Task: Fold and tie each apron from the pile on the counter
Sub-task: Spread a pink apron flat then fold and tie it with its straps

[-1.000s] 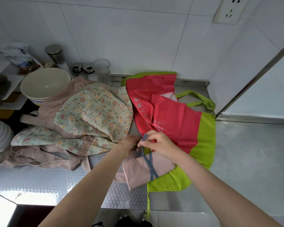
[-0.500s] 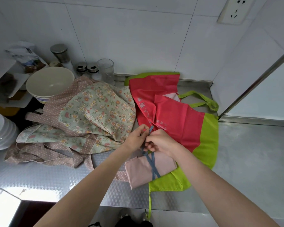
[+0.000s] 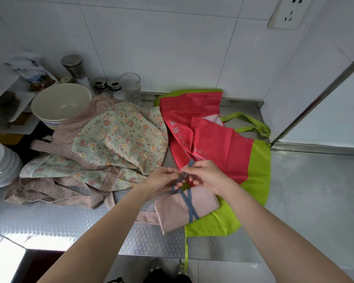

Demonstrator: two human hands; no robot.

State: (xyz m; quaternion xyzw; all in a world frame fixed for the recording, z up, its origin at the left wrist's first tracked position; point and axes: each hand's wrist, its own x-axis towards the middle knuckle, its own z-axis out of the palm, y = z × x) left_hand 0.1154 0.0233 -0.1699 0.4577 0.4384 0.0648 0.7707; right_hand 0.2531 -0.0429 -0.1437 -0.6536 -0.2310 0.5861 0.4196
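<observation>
both hands (image 3: 207, 176) pinch blue tie (image 3: 189, 203); grips closed

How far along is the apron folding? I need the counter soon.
Done: the pink apron is folded, with its blue strap crossed round it. In hand: the left hand and right hand pinch the strap ends, tying the knot. Left: the floral apron and the red and green apron lie unfolded.

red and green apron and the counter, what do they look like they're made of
Red and green apron: probably a thin synthetic such as nylon, judging by its slight sheen and crisp creases. Counter: looks like stainless steel, grey, reflective, with an embossed pattern.
</observation>
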